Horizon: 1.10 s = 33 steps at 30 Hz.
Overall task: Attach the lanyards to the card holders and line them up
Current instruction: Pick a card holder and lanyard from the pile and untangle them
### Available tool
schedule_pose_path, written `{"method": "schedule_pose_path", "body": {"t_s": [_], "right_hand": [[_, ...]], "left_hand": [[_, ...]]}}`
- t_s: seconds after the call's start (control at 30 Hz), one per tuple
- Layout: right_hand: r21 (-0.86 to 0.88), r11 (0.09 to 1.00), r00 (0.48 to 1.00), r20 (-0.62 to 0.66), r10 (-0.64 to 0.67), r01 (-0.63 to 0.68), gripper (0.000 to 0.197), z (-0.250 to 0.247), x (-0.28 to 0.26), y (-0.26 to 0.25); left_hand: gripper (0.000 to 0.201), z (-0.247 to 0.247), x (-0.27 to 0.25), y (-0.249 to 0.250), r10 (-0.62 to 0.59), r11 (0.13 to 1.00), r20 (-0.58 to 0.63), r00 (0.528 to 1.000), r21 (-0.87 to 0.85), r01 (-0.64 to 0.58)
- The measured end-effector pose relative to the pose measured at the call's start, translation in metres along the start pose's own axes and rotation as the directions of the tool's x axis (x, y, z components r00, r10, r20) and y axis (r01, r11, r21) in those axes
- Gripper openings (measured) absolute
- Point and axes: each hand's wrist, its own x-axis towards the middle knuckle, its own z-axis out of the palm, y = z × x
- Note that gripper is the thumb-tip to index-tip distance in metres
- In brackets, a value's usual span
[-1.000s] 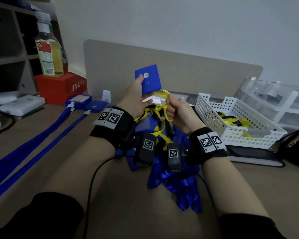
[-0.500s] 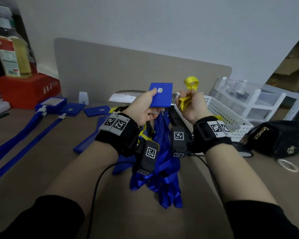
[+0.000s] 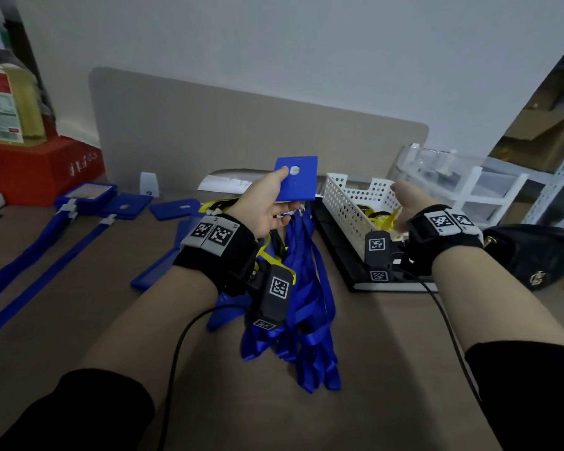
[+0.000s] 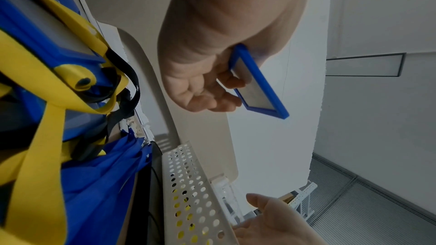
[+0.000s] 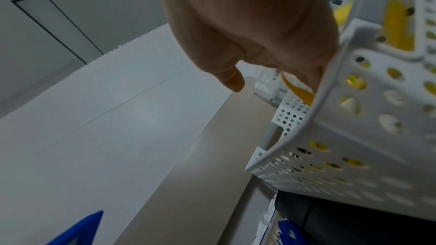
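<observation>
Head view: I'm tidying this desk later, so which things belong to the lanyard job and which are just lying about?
Job:
blue card holder held in the left hand
blue lanyards
finished holders
white basket with yellow lanyards, right hand over it

Lying about:
oil bottle
red box
black bag

Between the hands [image 3: 267, 206] a heap of blue lanyards [image 3: 306, 288] is spread on the desk [image 3: 388, 369], with yellow lanyards [image 3: 219, 205] tangled at its far end. Bare desk is left near the forearms, on both sides of the heap. Under the right hand [image 3: 411, 203] the way is blocked by a white perforated basket [image 3: 342, 206], set on a black tray [image 3: 345, 255]; a black bag [image 3: 541, 255] is found just right of it. Left of the left hand, room is taken by blue card holders [image 3: 124, 206] with flat straps. Behind everything a beige partition [image 3: 241, 135] closes the far side.
</observation>
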Motion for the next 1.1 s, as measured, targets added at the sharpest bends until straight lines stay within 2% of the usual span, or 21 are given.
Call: {"method": "schedule_pose_path", "body": {"t_s": [0.03,0.13,0.17,0.2,0.27,0.3,0.33,0.4,0.47,0.53,0.6,0.63,0.7,0.77,0.83,0.87,1.0,1.07,1.1], "right_hand": [[-0.036,0.999,0.999,0.046,-0.012,0.013,0.058,0.002,-0.009,-0.004],[0.026,0.999,0.995,0.092,0.044,-0.046,0.053,0.015,-0.017,-0.016],[-0.059,0.998,0.995,0.091,0.037,-0.032,0.056,0.021,-0.022,-0.02],[-0.106,0.994,0.998,0.059,-0.031,0.037,0.061,0.025,-0.017,-0.022],[-0.099,0.991,0.995,0.064,-0.079,0.085,0.067,0.035,-0.031,-0.027],[-0.063,0.997,0.997,0.065,-0.04,0.044,0.068,0.041,-0.04,-0.031],[-0.043,0.997,0.992,0.112,-0.065,0.07,0.066,0.049,-0.035,-0.029],[-0.018,0.995,0.98,0.175,-0.094,0.099,0.052,0.065,-0.032,-0.03],[0.066,0.996,0.976,0.206,-0.073,0.06,0.032,0.079,-0.035,-0.033],[0.005,0.998,0.966,0.253,-0.056,0.057,0.005,0.094,-0.028,-0.032],[-0.154,0.984,0.956,0.292,-0.036,0.084,0.019,0.11,-0.018,-0.03],[-0.201,0.976,0.947,0.32,-0.011,0.079,0.018,0.119,-0.014,-0.031],[-0.357,0.926,0.928,0.373,0.021,0.122,0.006,0.138,-0.002,-0.032],[-0.496,0.839,0.903,0.429,0.013,0.223,0.029,0.154,0.007,-0.032],[-0.571,0.773,0.873,0.486,0.047,0.277,0.039,0.168,0.015,-0.032],[-0.636,0.698,0.864,0.501,0.051,0.328,0.04,0.176,0.019,-0.031],[-0.712,0.573,0.832,0.547,0.089,0.406,0.04,0.201,0.028,-0.028],[-0.764,0.445,0.845,0.535,0.032,0.467,0.038,0.205,0.035,-0.021],[-0.779,0.414,0.853,0.522,0.01,0.472,0.036,0.206,0.038,-0.019]], "left_hand": [[0.019,0.0,0.0,-0.001,0.002,1.0,-0.001,1.0,-0.006,-0.002],[0.019,0.001,-0.001,-0.002,0.004,0.999,0.011,1.0,-0.034,-0.004],[0.019,0.0,-0.001,-0.003,0.003,0.999,0.016,1.0,-0.04,-0.002],[0.019,0.0,-0.001,-0.003,0.001,0.999,0.017,1.0,-0.045,0.0],[0.018,-0.002,-0.001,-0.004,-0.001,0.999,0.008,1.0,-0.05,0.001],[0.018,-0.004,0.0,-0.004,-0.002,0.999,0.004,1.0,-0.051,0.002],[0.017,-0.005,0.001,-0.004,-0.004,0.999,0.002,1.0,-0.051,0.004],[0.016,-0.009,0.004,-0.004,-0.009,0.999,-0.005,1.0,-0.053,0.009],[0.018,-0.013,0.01,-0.003,-0.011,0.998,-0.025,1.0,-0.067,0.009],[0.019,-0.019,0.017,-0.003,0.0,0.996,-0.059,0.998,-0.089,-0.006],[0.018,-0.026,0.025,-0.002,0.009,0.994,-0.096,0.995,-0.105,-0.019],[0.018,-0.03,0.029,-0.002,0.011,0.993,-0.111,0.994,-0.112,-0.023],[0.019,-0.038,0.037,-0.001,0.014,0.992,-0.124,0.992,-0.125,-0.03],[0.022,-0.045,0.045,0.001,0.016,0.99,-0.123,0.992,-0.136,-0.032],[0.027,-0.051,0.051,0.003,0.009,0.989,-0.133,0.991,-0.145,-0.029],[0.028,-0.054,0.054,0.004,0.008,0.989,-0.143,0.99,-0.146,-0.029],[0.022,-0.064,0.062,0.005,0.005,0.99,-0.169,0.986,-0.138,-0.029],[0.016,-0.069,0.063,0.005,0.007,0.993,-0.168,0.986,-0.112,-0.026],[0.014,-0.072,0.064,0.005,0.008,0.995,-0.169,0.986,-0.098,-0.025]]}}
